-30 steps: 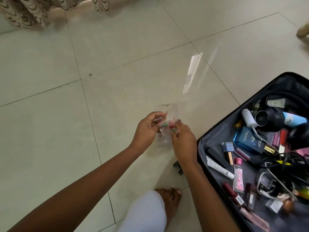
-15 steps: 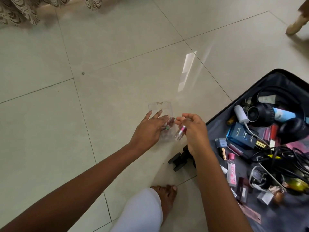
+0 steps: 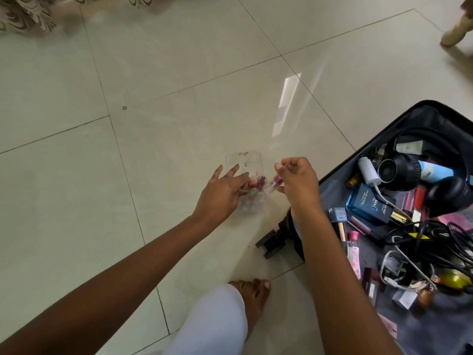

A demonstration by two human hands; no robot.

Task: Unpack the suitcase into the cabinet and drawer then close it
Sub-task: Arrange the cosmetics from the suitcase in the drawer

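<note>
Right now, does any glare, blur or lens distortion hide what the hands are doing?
Head view: a bright reflection glares off the floor tiles, away from the work; head view: grout lines bow from the wide-angle lens; head view: the clear case under the left hand fades into the floor, and the vial pinched by the right hand looks soft.

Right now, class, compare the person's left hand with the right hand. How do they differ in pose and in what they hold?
The left hand has straight, spread fingers; the right hand is curled. The left hand rests on the clear case, holding nothing; the right hand pinches a pink-capped bottle. The right hand is nearer the suitcase than the left hand. Both are bare and reach toward the case.
</note>
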